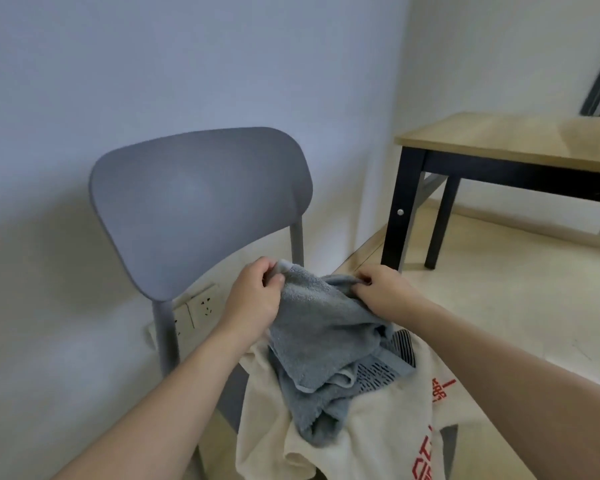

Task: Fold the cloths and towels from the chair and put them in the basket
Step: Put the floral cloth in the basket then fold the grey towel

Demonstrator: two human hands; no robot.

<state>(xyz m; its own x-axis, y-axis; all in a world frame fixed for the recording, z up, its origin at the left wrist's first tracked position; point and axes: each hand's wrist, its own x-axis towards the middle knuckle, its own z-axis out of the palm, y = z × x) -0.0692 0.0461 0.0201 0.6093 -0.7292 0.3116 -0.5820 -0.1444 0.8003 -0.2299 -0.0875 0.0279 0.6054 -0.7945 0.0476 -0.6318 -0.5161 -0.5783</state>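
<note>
A grey-blue terry towel [321,327] is lifted off the pile on the grey chair [194,202]. My left hand [253,296] pinches its upper left corner and my right hand [385,289] grips its upper right edge; the rest of the towel hangs crumpled onto the pile. Under it lies a cream cloth with red print [371,441], draped over the seat. A dark patterned grey cloth [381,370] peeks out between them. No basket is in view.
A wooden table with black legs [499,143] stands at the right against the wall. A wall socket plate [198,311] sits low behind the chair. Pale floor [499,289] spreads to the right of the chair.
</note>
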